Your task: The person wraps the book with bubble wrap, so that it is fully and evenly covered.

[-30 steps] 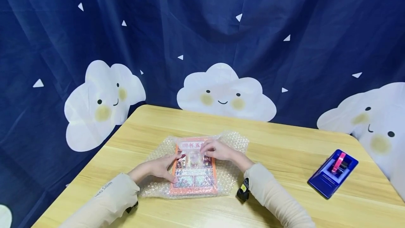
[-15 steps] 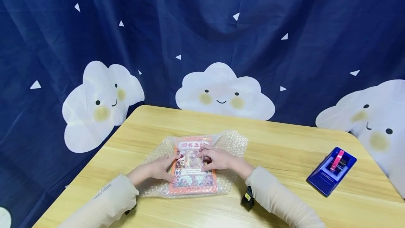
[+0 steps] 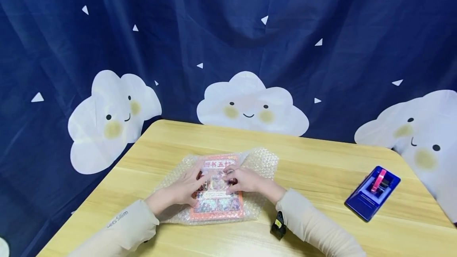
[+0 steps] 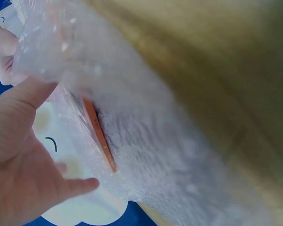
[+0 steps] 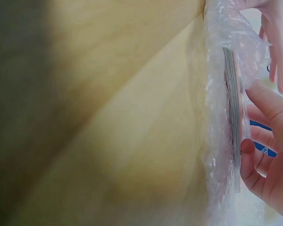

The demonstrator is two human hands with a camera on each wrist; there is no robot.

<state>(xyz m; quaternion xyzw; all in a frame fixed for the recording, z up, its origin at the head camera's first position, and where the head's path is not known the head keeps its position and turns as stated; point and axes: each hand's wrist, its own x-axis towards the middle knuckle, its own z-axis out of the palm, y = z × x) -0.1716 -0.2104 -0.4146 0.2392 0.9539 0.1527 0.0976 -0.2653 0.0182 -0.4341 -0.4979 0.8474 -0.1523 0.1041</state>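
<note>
An orange-bordered book (image 3: 223, 206) with a red title and small picture panels lies flat in clear bubble wrap (image 3: 262, 163). My left hand (image 3: 180, 189) is spread over its left side, fingers reaching onto the cover. The left wrist view shows this hand (image 4: 26, 155) with thumb and fingers apart beside the wrap, where the book's orange edge (image 4: 100, 134) shows. From the right, my right hand (image 3: 247, 179) rests bent fingers on the wrapped cover. In the right wrist view its thumb (image 5: 269, 101) touches the film above the page edges (image 5: 232, 94).
A blue tape dispenser (image 3: 365, 205) with a pink roll (image 3: 378, 180) stands on the right of the wooden table (image 3: 310, 165). Behind the table hangs a dark blue curtain (image 3: 221, 23) printed with white clouds. A dark wrist camera (image 3: 278, 225) sits below the right cuff.
My right hand has come down from near the title, with thumb and fingers spread wider. The left hand has shifted, its fingers now reaching further over the cover. The title reads more clearly.
</note>
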